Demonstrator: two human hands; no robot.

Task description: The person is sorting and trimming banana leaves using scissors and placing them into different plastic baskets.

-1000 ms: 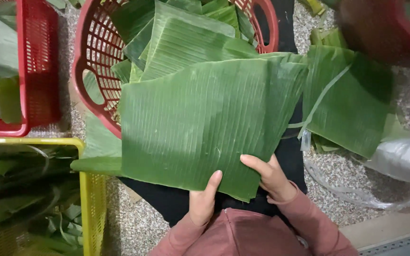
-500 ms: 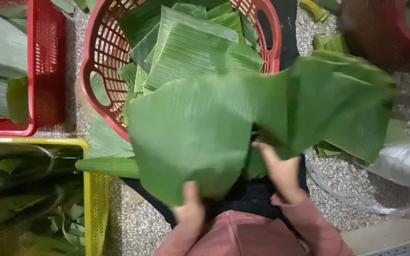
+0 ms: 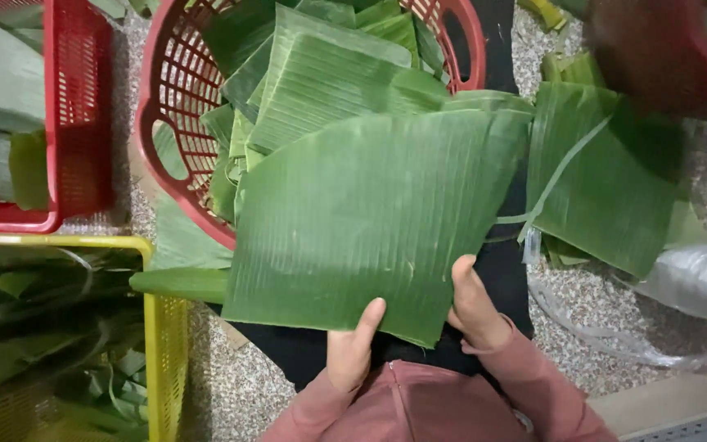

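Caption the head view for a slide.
Both hands, left hand and right hand, hold a banana leaf beside a red basket.

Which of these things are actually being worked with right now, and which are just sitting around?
In hand:
- large banana leaf, held flat at its near edge
- left hand and right hand, gripping that edge
- round red basket of cut leaves, just beyond it

Lying about:
- yellow crate of leaves
- square red crate
- leaf pile on the right
- clear plastic sheet

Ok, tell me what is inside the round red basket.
The round red basket holds cut banana leaf pieces stacked in layers. Its near edge and bottom are hidden by the large leaf that the left hand and right hand hold.
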